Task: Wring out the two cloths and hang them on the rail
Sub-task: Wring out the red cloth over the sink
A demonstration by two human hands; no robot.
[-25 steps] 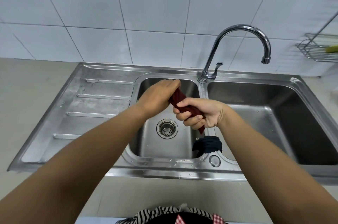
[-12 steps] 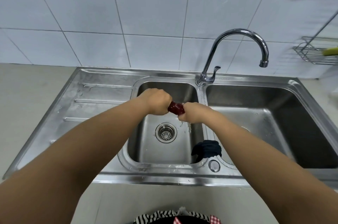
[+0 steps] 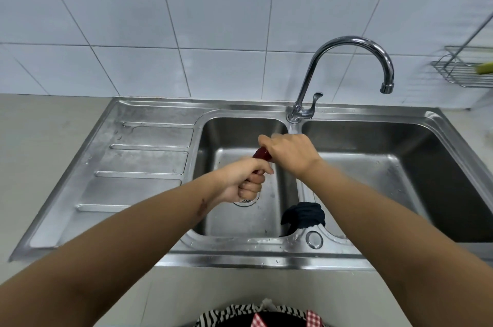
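A dark red cloth [image 3: 262, 153] is twisted tight between both my hands above the left basin [image 3: 240, 217]. My left hand [image 3: 244, 180] grips its near end in a fist, knuckles down. My right hand [image 3: 289, 152] grips its far end, palm down; only a short red stretch shows between the fists. A dark navy cloth [image 3: 304, 214] lies draped over the divider between the two basins, near the front rim. No rail shows clearly in this view.
A curved steel faucet [image 3: 346, 59] rises behind the divider, its spout over the right basin [image 3: 400, 180]. A ribbed drainboard [image 3: 138, 166] lies at the left. A wire rack [image 3: 464, 70] with a green item hangs on the tiled wall at the right.
Both hands have rotated against each other on the red cloth: the left fist dropped nearer and lower, the right rose farther back. The navy cloth has not moved.
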